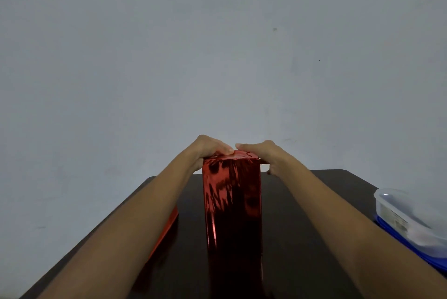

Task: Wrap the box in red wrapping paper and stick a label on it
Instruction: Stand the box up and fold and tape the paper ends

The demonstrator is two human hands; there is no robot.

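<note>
Two hands, one item in work. Item: tall box (232,202), stood on end at the middle of a dark table (302,238), running from centre frame down toward 6 o'clock, its near face already covered in shiny red wrapping paper (243,154). Left hand (208,151), at the 11 o'clock corner of the top end: fingers curled over the edge, clamping the folded paper to the box. Right hand (261,153), at the 1 o'clock corner: likewise curled round the top, holding the flap down; the two hands nearly touch at 12 o'clock. Judged purpose: the upright stance brings the open end up, so both hands can crease its flaps flat. Spare red sheet (167,231) at 8 o'clock, beside the left forearm. Lidded plastic container (406,216) at 4 o'clock, resting on something blue. No label in view; judged: end closure in hand, labelling not yet done
</note>
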